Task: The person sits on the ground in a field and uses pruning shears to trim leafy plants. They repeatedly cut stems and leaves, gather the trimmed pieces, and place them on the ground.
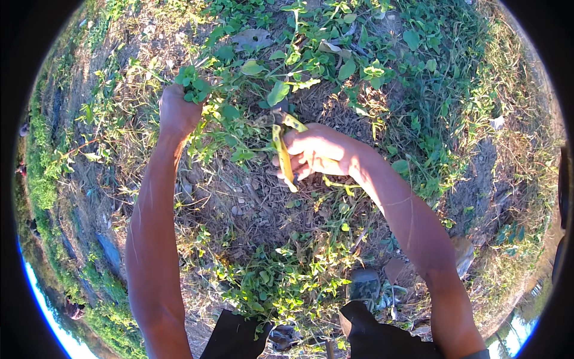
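My left hand (178, 112) is closed around a small bunch of green leafy stems (193, 83), and the leaves poke out above the fist. In my right hand (323, 148) is a pair of yellow-handled pruning shears (284, 155). Its handles are spread apart, and its dark blades point away from me among low leafy plants. A broad green leaf (278, 93) partly covers the blade tips, so I cannot tell whether they touch a stem. The shears are to the right of the bunch, apart from it.
Cut-looking greenery (287, 280) lies heaped in front of my dark-clothed legs (237, 334). Beside it are stones (364, 283). Dry, littered soil (251, 197) shows between the hands. Weeds (421, 89) grow thickly at the far right, and a dry curled leaf (334, 48) lies ahead.
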Demonstrator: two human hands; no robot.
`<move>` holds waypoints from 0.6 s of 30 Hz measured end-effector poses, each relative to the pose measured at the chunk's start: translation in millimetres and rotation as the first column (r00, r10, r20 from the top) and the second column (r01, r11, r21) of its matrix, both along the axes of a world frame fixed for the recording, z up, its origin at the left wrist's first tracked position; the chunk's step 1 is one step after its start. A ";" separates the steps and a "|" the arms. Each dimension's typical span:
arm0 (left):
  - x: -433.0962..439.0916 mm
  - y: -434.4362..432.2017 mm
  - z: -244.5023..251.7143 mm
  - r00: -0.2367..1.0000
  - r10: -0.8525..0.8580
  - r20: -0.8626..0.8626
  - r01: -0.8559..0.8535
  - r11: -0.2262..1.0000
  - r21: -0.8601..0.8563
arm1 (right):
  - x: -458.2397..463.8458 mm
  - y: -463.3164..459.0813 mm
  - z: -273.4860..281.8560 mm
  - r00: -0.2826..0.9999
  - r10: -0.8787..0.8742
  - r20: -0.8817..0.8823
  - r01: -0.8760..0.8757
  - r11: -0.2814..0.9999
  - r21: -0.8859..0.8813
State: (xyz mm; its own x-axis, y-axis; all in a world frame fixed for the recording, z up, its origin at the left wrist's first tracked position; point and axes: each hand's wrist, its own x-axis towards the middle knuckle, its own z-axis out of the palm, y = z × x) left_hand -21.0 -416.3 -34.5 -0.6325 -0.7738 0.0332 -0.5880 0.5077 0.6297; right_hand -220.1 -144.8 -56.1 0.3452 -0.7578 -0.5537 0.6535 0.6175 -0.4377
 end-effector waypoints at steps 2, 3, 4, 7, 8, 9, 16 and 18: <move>-9.8 10.4 3.5 0.999 0.021 -0.029 -0.022 1.000 -0.017 | 3.0 -22.9 -2.1 0.998 0.023 -0.051 -0.024 1.000 -0.018; -11.9 12.0 8.3 0.999 0.036 -0.042 -0.037 0.999 -0.034 | 5.4 -32.7 -0.7 0.996 0.030 -0.084 -0.029 1.000 0.009; -10.8 5.3 4.7 0.999 0.043 0.022 -0.043 0.998 -0.041 | 5.6 -41.4 -8.9 0.999 0.032 -0.044 -0.031 0.999 0.015; -8.1 8.4 7.7 1.000 -0.014 -0.024 0.013 0.998 -0.062 | 5.4 -56.5 -13.5 0.998 0.029 -0.048 -0.028 0.999 0.015; -7.8 12.4 8.1 1.000 -0.001 -0.013 0.000 0.996 -0.091 | 5.1 -60.5 -12.1 0.997 0.026 -0.071 -0.025 1.000 0.011; -8.7 16.6 13.3 1.000 0.002 0.002 -0.002 0.997 -0.075 | 4.1 -62.1 -9.0 0.997 0.012 -0.072 -0.012 1.000 -0.002; -6.8 53.4 17.7 0.990 0.082 -0.115 -0.063 0.984 0.165 | -1.7 -78.6 -20.2 0.998 0.022 0.065 -0.018 0.998 -0.061; -7.6 59.1 19.2 0.984 0.065 -0.168 -0.052 0.995 0.079 | 6.0 -87.6 -21.0 0.999 -0.004 0.042 0.004 1.000 -0.009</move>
